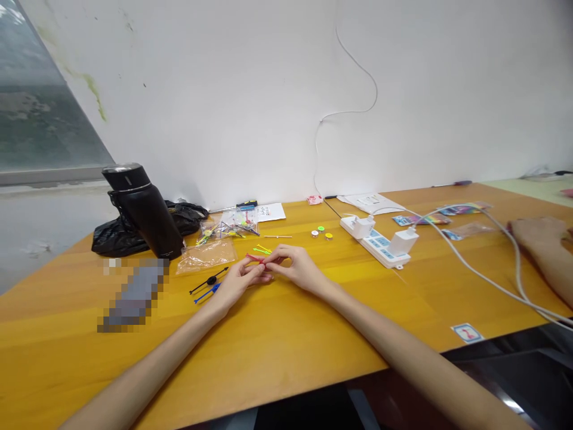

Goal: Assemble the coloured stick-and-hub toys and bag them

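Observation:
My left hand (239,282) and my right hand (298,267) meet above the table, fingertips pinched on a small red plastic arrow (254,258). Fingers cover much of the arrow. Left of my left hand lie a black plastic arrow (209,280) and a blue plastic arrow (206,294), each with a round hub. Just beyond my fingers are green and yellow plastic arrows (262,249). Farther back, a thin pale stick (278,237) rests on the wood, with several small round discs (321,230) to its right.
A black bottle (145,209) stands at the left by a black plastic bag (111,237) and a blurred-out flat object (134,295). Clear bags (206,255) lie nearby. At the right are a white power strip (378,245), looping cables (465,263) and another person's hand (537,239).

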The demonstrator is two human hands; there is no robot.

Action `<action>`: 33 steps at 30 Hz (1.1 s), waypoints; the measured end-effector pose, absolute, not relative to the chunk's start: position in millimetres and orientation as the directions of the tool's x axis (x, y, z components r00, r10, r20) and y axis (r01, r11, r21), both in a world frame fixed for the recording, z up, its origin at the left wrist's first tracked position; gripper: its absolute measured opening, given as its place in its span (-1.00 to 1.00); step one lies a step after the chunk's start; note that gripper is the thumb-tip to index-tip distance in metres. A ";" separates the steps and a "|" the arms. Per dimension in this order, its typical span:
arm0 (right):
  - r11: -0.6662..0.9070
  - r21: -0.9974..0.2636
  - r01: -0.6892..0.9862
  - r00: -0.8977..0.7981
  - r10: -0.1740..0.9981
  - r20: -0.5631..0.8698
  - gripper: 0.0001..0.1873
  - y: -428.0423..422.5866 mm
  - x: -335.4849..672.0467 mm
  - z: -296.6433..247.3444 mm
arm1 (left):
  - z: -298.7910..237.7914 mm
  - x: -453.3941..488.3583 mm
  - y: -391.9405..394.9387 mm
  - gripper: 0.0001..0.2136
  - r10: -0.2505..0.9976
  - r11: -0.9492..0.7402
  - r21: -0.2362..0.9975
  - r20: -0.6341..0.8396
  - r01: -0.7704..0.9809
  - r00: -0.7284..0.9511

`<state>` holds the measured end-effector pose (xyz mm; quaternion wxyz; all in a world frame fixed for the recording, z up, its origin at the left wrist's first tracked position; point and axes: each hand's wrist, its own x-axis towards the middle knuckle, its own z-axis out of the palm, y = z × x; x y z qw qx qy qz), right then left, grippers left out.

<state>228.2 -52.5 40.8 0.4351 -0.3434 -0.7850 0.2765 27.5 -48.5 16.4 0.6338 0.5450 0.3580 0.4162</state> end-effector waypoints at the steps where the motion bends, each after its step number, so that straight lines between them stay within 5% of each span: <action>1: 0.592 -0.750 0.295 -0.378 0.793 0.478 -0.86 -52.7 227.8 41.3 | 17.5 27.8 -49.5 -0.51 0.916 0.049 0.990 0.007 -0.131 0.400; 14: 0.429 -0.875 0.225 -0.368 0.869 0.331 -0.58 -54.9 220.9 32.1 | 11.4 26.7 -48.6 -0.67 0.894 -0.040 0.985 0.110 -0.168 0.433; 23: 0.378 -0.909 0.174 -0.474 0.842 0.259 -0.60 -57.4 220.8 30.8 | 13.3 27.3 -48.6 -0.69 0.867 -0.090 0.981 0.162 -0.173 0.471; 33: 0.330 -0.922 0.200 -0.395 0.889 0.233 -0.69 -54.7 222.2 32.5 | 36.6 13.6 -44.2 -0.65 0.942 -0.186 0.979 0.201 -0.083 0.269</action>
